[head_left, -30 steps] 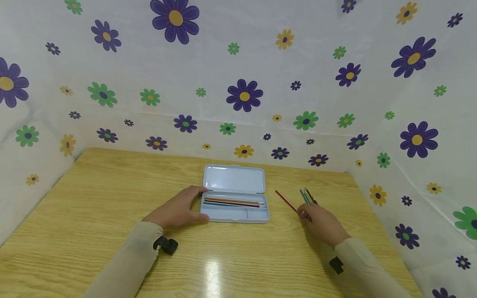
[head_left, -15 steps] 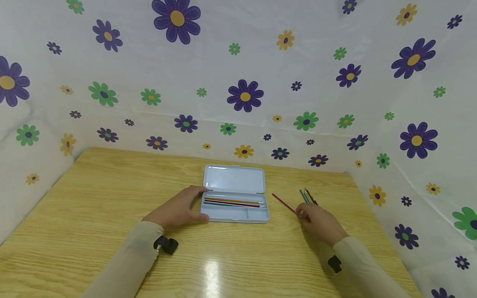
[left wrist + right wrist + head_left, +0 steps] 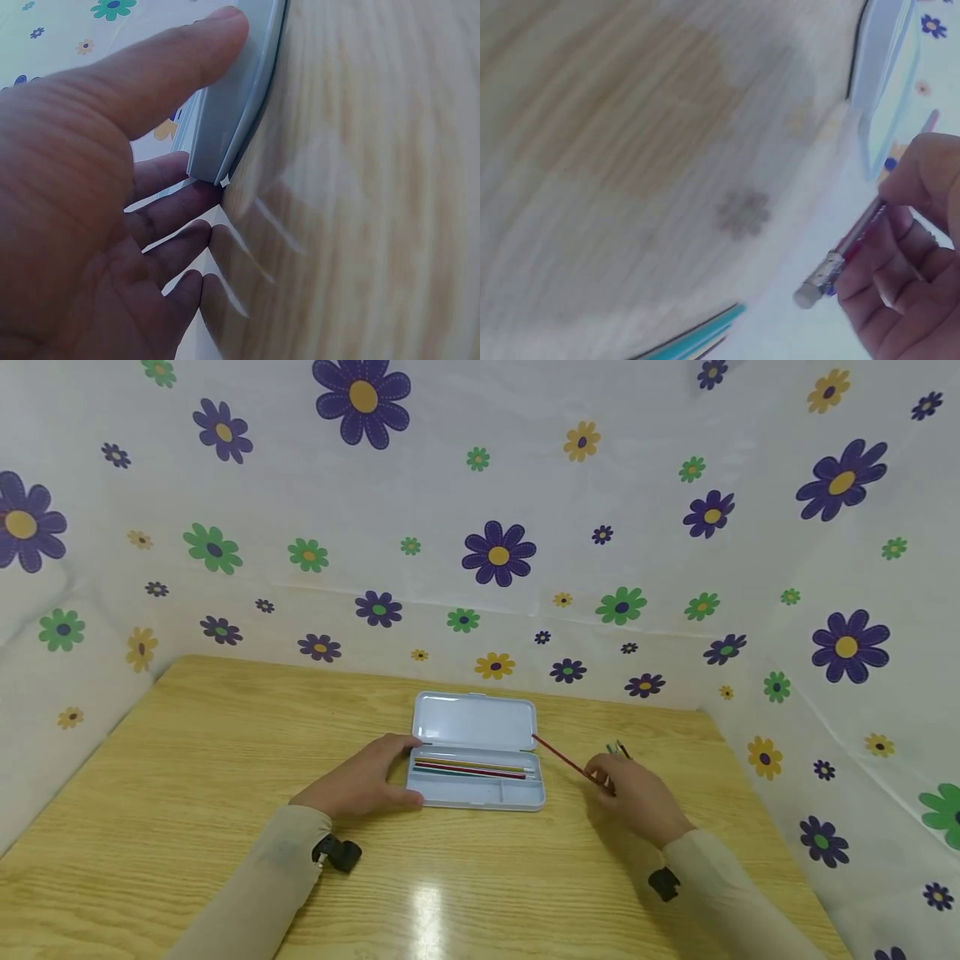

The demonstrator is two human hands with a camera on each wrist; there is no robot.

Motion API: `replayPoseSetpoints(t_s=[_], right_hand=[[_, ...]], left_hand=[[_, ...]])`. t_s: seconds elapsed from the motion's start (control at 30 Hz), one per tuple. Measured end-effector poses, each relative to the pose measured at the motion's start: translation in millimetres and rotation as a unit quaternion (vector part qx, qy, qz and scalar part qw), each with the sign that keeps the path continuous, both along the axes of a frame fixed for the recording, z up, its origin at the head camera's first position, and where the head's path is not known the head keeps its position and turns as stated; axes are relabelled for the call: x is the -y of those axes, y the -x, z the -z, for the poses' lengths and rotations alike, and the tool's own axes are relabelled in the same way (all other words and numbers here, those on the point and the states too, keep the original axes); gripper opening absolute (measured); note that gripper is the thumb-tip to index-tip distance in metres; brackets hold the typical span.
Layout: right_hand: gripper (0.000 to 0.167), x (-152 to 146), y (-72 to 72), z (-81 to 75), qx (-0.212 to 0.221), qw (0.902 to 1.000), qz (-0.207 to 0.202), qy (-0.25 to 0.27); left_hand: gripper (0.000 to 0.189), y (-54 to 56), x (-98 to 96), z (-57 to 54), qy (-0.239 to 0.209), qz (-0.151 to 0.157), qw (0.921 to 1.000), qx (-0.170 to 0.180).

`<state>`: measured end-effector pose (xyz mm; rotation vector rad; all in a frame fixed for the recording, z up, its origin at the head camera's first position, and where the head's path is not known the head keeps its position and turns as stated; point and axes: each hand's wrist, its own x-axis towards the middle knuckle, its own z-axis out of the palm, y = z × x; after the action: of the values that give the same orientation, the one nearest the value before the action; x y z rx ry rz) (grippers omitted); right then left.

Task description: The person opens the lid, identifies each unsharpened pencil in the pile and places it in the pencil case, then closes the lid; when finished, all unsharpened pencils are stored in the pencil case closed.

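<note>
A pale blue pencil case (image 3: 457,791) lies with its lid (image 3: 474,720) folded back. In its long compartment are several pencils (image 3: 471,768). My left hand (image 3: 358,783) holds the case's left end, thumb at the front corner and forefinger near the hinge; the left wrist view has the thumb along the case wall (image 3: 232,97). With thumb and fingers, my right hand (image 3: 636,795) pinches a red pencil (image 3: 564,758), which slants up to the left toward the case. Its eraser (image 3: 808,295) sticks out behind the thumb in the right wrist view.
More pencils (image 3: 619,749) lie on the wooden table (image 3: 480,877) just beyond my right hand, partly hidden by it. Small divided compartments (image 3: 522,792) run along the case's front. A white flowered sheet (image 3: 420,502) stands behind and at both sides.
The red pencil has lifted and come left with my right hand, its far tip now overlapping the lid's right edge. The left hand and the case stay in place.
</note>
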<state>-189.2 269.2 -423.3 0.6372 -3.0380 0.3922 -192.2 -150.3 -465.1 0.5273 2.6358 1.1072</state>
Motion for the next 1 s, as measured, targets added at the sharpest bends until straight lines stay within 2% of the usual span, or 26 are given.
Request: replayPoseSetpoints(t_s=[0.2,0.33,0.43,0.6,0.8,1.0], right_hand=[[0.024,31.6,4.4,-1.0,-0.035,0.9984,-0.042,0.015],[0.024,57.3,8.9,-1.6,-0.051,0.9952,-0.082,0.006],[0.025,74.8,12.5,-0.8,-0.053,0.9936,-0.098,-0.015],[0.02,94.3,19.0,1.9,-0.059,0.99,-0.116,-0.054],[0.019,110.2,28.9,2.1,-0.047,0.9891,-0.124,-0.065],[0.015,122.5,38.8,5.5,-0.03,0.9883,-0.123,-0.085]], left_hand=[[0.095,0.8,0.0,0.9,-0.001,0.001,1.0,0.001],[0.096,1.3,0.8,1.2,0.004,0.0,1.0,0.002],[0.095,1.1,0.6,1.4,0.007,-0.004,1.0,0.004],[0.096,0.8,-0.8,1.1,0.008,-0.003,1.0,0.006],[0.095,-0.8,-0.4,-1.8,0.004,-0.007,0.9999,0.011],[0.096,-0.6,0.8,-0.3,0.001,-0.01,0.9998,0.017]])
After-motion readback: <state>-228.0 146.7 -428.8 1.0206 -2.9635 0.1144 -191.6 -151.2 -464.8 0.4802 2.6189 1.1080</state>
